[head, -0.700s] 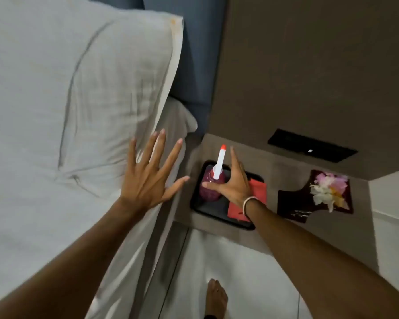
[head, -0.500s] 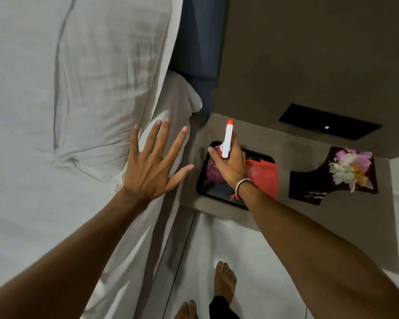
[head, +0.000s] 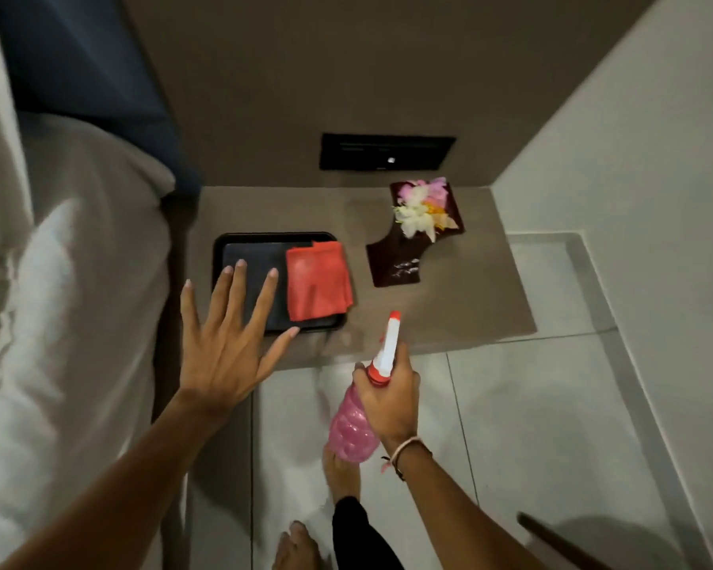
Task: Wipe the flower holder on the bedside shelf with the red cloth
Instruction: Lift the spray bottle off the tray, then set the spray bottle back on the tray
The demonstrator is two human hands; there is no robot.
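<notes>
The dark brown flower holder (head: pixel 396 265) lies on the bedside shelf (head: pixel 470 298) at the right, with white, pink and orange flowers (head: pixel 420 209) on its far end. A folded red cloth (head: pixel 318 281) rests on the right side of a black tray (head: pixel 239 242) at the shelf's left. My right hand (head: pixel 390 399) grips a pink spray bottle (head: pixel 353 429) with a white and red nozzle, held in front of the shelf's near edge, nozzle pointing toward the holder. My left hand (head: pixel 227 343) hovers with fingers spread over the tray's near left corner, holding nothing.
A white-sheeted bed (head: pixel 58 322) with a pillow runs along the left, with a blue headboard (head: pixel 79 67) behind it. A black switch panel (head: pixel 387 152) sits in the brown wall above the shelf. My bare feet (head: pixel 340 471) stand on the pale tiled floor. A white wall (head: pixel 634 137) closes the right.
My right hand has lifted the spray bottle off the tray and drawn it back toward me. My left hand has moved from the bed's edge to over the tray. The view has shifted right.
</notes>
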